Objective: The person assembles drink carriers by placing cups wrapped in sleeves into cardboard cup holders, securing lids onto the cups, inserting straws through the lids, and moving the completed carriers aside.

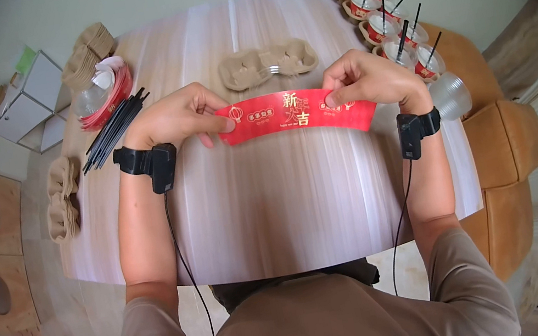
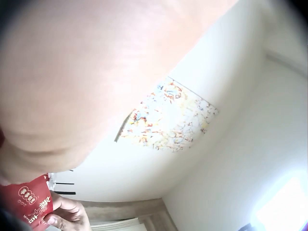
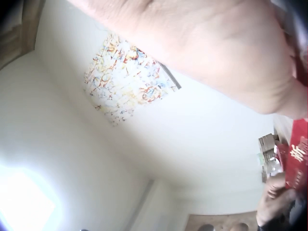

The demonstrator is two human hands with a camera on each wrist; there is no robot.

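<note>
Grip of both hands, left hand [image 1: 177,118] and right hand [image 1: 368,78], pinching red sleeve [image 1: 295,114] ends.

sleeve [image 1: 295,114]: red, with gold characters and lantern motifs
table [image 1: 275,203]: pale wood grain, streaked lengthwise
carrier [image 1: 269,63]: plain brown pulp
straws [image 1: 114,129]: black
cups [image 1: 388,24]: clear, red-banded, black straws
stack [image 1: 104,92]: red sleeves under clear lids
shirt [image 1: 304,327]: taupe
wall painting [image 2: 166,115]: white, speckled red, yellow, blue
</note>
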